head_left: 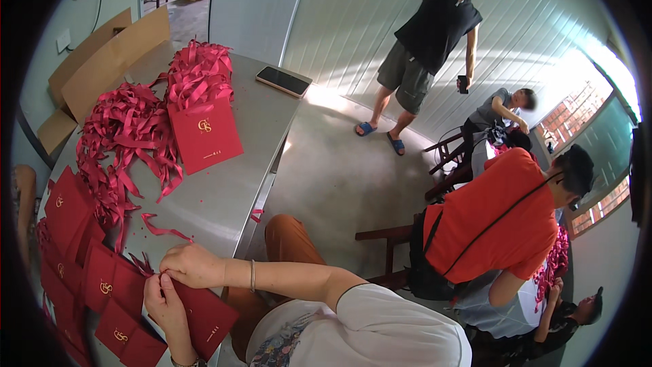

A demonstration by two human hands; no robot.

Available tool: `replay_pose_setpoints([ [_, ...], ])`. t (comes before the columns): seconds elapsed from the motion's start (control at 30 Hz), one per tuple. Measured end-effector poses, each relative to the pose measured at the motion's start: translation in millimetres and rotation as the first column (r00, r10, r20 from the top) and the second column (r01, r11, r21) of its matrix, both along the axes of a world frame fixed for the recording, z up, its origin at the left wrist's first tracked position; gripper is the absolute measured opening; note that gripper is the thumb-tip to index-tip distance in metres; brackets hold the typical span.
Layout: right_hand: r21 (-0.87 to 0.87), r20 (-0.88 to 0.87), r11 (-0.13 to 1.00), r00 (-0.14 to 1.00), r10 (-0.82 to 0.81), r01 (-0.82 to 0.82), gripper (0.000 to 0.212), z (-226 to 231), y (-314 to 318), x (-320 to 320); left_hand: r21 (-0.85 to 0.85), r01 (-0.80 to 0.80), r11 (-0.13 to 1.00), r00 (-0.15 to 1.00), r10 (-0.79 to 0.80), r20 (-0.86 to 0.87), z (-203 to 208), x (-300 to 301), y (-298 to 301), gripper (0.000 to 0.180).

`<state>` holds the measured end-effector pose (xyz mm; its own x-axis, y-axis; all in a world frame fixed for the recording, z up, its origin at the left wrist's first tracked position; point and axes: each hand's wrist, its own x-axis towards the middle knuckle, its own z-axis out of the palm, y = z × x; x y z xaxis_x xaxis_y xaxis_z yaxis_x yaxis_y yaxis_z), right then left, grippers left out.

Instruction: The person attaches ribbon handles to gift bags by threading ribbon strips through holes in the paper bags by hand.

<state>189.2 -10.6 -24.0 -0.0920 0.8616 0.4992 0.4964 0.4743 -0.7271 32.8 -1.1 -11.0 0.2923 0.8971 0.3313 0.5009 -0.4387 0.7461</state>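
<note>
Being held at the near edge of the table (221,194), a red bag (207,319) is met at its top by closed fingertips of the left hand (166,307) and right hand (195,265), what is pinched being hidden, and is best kept steady, with red ribbons (122,126) heaped beyond.

The person's left hand (167,307) and right hand (195,265) meet with fingertips pinched at the upper edge of a red bag (207,314); overlapping red bags (111,281) lie to the left on the grey table (210,207); farther back sit heaped red ribbons (125,129) and a phone (284,81) near the table's edge. A person in a black sleeveless top (435,27) stands with one arm raised; a person in an orange-red shirt (492,211) sits at the right.
</note>
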Motion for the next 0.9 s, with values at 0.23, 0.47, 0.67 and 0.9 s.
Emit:
replay_pose_setpoints([
  [0.23, 0.009, 0.012, 1.000, 1.000, -0.007, 0.007, 0.010, 2, -3, 1, 0.036, 0.004, 0.999, 1.000, -0.003, -0.024, 2, 1, 0, 0.020],
  [0.47, 0.061, 0.032, 0.997, 0.998, -0.058, 0.056, 0.011, -1, -9, -1, -0.010, 0.002, 1.000, 1.000, -0.002, -0.026, 4, 2, -4, 0.020],
  [0.67, 0.160, -0.030, 0.980, 0.993, -0.116, 0.120, 0.015, -2, -10, -7, -0.044, 0.082, 0.996, 0.996, -0.083, -0.025, 13, -8, -9, 0.011],
  [0.9, 0.085, -0.158, 0.950, 0.946, -0.285, 0.300, 0.018, 27, -23, 23, -0.081, 0.102, 0.991, 0.994, -0.105, -0.031, 36, -5, -3, 0.022],
])
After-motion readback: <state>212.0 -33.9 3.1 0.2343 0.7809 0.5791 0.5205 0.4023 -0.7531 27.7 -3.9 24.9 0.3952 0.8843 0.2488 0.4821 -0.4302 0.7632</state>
